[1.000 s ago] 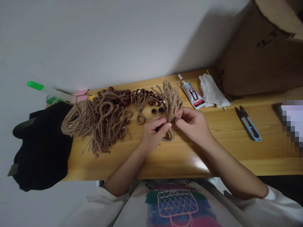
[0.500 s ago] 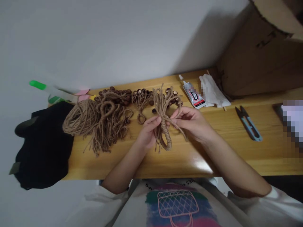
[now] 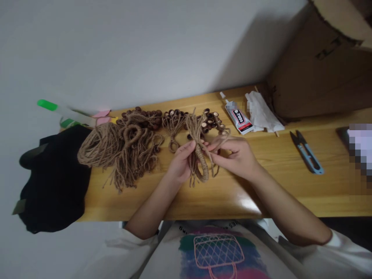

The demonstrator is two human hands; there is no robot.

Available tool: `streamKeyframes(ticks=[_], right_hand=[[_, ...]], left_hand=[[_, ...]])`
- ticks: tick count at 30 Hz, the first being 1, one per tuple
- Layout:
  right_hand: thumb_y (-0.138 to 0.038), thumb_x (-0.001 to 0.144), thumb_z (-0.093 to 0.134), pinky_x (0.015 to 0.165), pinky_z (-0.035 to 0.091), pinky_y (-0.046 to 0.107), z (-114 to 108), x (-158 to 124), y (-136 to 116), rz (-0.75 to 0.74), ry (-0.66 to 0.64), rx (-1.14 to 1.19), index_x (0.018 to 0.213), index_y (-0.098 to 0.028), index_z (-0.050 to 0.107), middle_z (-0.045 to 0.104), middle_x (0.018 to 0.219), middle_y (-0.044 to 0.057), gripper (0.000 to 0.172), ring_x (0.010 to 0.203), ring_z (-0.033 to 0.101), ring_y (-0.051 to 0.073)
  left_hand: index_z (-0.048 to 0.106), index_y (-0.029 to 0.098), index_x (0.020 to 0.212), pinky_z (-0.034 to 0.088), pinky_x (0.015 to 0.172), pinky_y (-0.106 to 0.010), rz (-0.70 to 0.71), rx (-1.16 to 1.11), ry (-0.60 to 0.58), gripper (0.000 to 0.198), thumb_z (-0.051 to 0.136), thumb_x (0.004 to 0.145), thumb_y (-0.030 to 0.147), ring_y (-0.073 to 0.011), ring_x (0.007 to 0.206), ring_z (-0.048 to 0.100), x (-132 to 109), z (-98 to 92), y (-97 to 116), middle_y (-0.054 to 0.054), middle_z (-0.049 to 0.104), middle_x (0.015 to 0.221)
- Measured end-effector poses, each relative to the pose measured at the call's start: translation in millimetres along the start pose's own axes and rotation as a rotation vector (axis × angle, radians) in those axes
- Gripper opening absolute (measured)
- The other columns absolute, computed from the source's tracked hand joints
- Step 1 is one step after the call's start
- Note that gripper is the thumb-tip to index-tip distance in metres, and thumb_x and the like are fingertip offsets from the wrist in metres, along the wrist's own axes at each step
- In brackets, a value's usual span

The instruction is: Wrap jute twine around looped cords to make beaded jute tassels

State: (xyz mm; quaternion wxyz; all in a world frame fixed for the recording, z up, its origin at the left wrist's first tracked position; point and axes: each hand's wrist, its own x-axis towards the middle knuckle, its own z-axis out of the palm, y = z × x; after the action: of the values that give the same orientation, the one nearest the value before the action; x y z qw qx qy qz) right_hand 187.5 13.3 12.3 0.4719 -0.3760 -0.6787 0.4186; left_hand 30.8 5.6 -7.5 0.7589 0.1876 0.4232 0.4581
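Above the table, a bundle of brown jute cord (image 3: 194,126) fans upward, with a cord-wrapped loop (image 3: 203,170) hanging below. My left hand (image 3: 181,164) pinches the bundle where the loop meets the strands, its thumb on top. On the other side, my right hand (image 3: 236,157) is closed on a loose jute strand (image 3: 213,157) beside that neck. Part of this strand curls up past the right fingers. Behind the bundle lie dark hollow nut shells (image 3: 213,122), some with pale insides. A finished-looking piece with a small loop (image 3: 173,145) rests to the left.
Left on the wooden table (image 3: 279,193) are a jute coil (image 3: 100,149), tangled cord pieces (image 3: 128,170) and a black cloth (image 3: 55,182). A B-7000 glue tube (image 3: 238,118), white tissue (image 3: 263,112), blue thread snips (image 3: 308,153) and a cardboard box (image 3: 316,77) are at right.
My right hand has shifted slightly, drawing its strand closer to the loop's neck. The strands at the top have gathered more narrowly, and the left hand keeps its hold.
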Motion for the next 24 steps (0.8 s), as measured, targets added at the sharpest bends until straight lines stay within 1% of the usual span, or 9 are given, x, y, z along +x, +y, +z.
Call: streamKeyframes(ticks=[2,4,7,10,13,16,20,24], right_hand=[[-0.017,0.072,0.066,0.066,0.05,0.029,-2,1,0,-0.023,-0.02,-0.034,0.059,-0.02,0.066,0.07,0.069,0.002,0.013,0.068,0.064,0.016],[-0.018,0.074,0.064,0.068,0.051,0.029,-3,1,1,-0.05,-0.061,-0.055,0.06,-0.021,0.067,0.071,0.071,0.003,0.015,0.071,0.066,0.016],[-0.015,0.076,0.062,0.071,0.052,0.028,-5,1,1,-0.115,-0.122,-0.072,0.073,-0.022,0.072,0.074,0.077,0.004,0.012,0.077,0.068,0.017],[-0.013,0.076,0.062,0.072,0.053,0.028,-4,0,2,-0.187,-0.115,-0.075,0.083,-0.022,0.075,0.075,0.079,0.005,0.018,0.079,0.07,0.017],[-0.011,0.075,0.063,0.069,0.054,0.027,-2,-2,2,-0.25,-0.081,-0.048,0.085,-0.022,0.075,0.075,0.075,0.005,0.019,0.075,0.07,0.017],[-0.011,0.075,0.064,0.069,0.055,0.027,0,-3,1,-0.242,-0.081,0.008,0.086,-0.022,0.075,0.075,0.076,0.004,0.02,0.073,0.069,0.015],[-0.012,0.076,0.065,0.069,0.056,0.027,2,-5,0,-0.187,-0.097,0.075,0.089,-0.022,0.075,0.074,0.078,0.004,0.019,0.074,0.069,0.014],[-0.012,0.078,0.064,0.07,0.056,0.025,2,-7,-1,-0.204,-0.141,0.073,0.09,-0.019,0.074,0.074,0.081,0.006,0.017,0.077,0.069,0.013]], left_hand=[[0.066,0.014,0.078,0.056,0.065,-0.027,-0.002,-0.004,0.005,0.017,0.067,0.076,0.031,-0.0194,0.08,0.07,0,0.5,0,-0.005,0.071,0.074],[0.066,0.014,0.078,0.056,0.068,-0.028,0.002,-0.014,0.006,0.016,0.066,0.077,0.031,-0.0198,0.082,0.07,-1,1.1,0,-0.005,0.071,0.075],[0.065,0.015,0.079,0.056,0.071,-0.029,0.011,-0.048,0.004,0.014,0.065,0.078,0.029,-0.0194,0.084,0.069,-2,1.7,3,-0.004,0.07,0.074],[0.064,0.016,0.081,0.056,0.074,-0.029,0.005,-0.081,-0.015,0.012,0.064,0.079,0.028,-0.0181,0.082,0.069,-3,1.5,5,-0.002,0.067,0.07],[0.063,0.017,0.08,0.055,0.074,-0.029,-0.004,-0.109,-0.055,0.012,0.065,0.077,0.029,-0.0158,0.073,0.067,-4,0.5,7,0.001,0.062,0.063],[0.062,0.018,0.077,0.054,0.072,-0.028,0.001,-0.133,-0.098,0.013,0.065,0.076,0.03,-0.0131,0.065,0.063,-6,-0.3,8,0.002,0.057,0.059],[0.061,0.02,0.079,0.051,0.067,-0.024,0.04,-0.149,-0.132,0.014,0.063,0.077,0.033,-0.0111,0.066,0.059,-10,-1.5,8,0.002,0.056,0.063],[0.06,0.02,0.079,0.046,0.06,-0.021,0.064,-0.14,-0.12,0.017,0.067,0.075,0.035,-0.0099,0.063,0.055,-11,-4.2,7,0.002,0.053,0.063]])
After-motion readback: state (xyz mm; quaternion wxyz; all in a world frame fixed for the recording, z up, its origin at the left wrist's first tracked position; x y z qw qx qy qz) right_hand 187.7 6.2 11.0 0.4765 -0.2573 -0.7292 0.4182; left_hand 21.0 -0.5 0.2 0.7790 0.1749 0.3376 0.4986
